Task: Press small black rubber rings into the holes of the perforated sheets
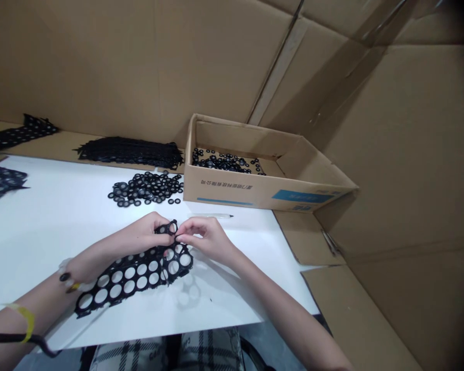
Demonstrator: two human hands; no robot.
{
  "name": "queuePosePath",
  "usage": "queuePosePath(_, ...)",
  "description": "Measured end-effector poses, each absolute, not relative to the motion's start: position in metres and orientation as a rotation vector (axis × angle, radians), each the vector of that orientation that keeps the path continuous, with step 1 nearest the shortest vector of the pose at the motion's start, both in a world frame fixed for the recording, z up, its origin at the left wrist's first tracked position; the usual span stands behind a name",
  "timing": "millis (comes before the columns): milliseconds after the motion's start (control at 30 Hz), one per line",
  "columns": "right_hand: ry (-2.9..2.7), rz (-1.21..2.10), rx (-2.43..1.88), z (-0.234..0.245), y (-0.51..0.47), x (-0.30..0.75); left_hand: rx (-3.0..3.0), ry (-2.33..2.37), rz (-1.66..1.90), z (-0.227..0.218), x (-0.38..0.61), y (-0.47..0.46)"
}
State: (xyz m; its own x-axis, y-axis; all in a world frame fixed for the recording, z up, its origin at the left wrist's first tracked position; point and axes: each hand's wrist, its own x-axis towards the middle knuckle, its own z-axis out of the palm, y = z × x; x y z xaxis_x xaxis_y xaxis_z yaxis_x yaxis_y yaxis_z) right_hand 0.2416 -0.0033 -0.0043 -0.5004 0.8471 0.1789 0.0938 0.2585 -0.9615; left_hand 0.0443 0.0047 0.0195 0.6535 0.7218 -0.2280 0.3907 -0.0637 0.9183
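While flattened cardboard (pixel 410 154) walls in the desk along the far and right sides, a white board (pixel 54 221) covers most of the tabletop. Beyond it sits an open cardboard box (pixel 232 188) with blue printing, holding scattered black rings (pixel 224 162). A long stack of punched black sheets (pixel 129 152) lies just left of the box, and a loose heap of rings (pixel 143 188) rests on the board in front of that stack. Nearest the person, a punched black sheet (pixel 139 273) full of round holes lies across the board, its far corner raised between both hands. The left hand (pixel 139 237) and the right hand (pixel 204 239) are each closed to a tight pinch — their fingertips almost meeting on a ring-shaped edge of the sheet. A white pen (pixel 212 215) lies just beyond the right hand, near the box.
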Motion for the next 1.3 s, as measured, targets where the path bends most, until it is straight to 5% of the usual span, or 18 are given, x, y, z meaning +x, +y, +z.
queuePosePath(233,-1.713,1.155,-0.814,-0.002,-0.011,0.237,1.485,0.898,0.496,0.020,0.045,-0.001)
queuePosePath(600,-1.378,1.450,-0.794,-0.002,-0.022,0.227,1.370,0.864,0.524,0.016,0.043,-0.005)
queuePosePath(967,-1.317,1.397,-0.608,0.002,-0.022,0.229,1.513,0.700,0.510,0.037,0.040,-0.008)
queuePosePath(1300,-1.782,0.595,-0.328,0.019,-0.025,0.246,1.921,0.670,0.735,0.051,0.043,-0.015)
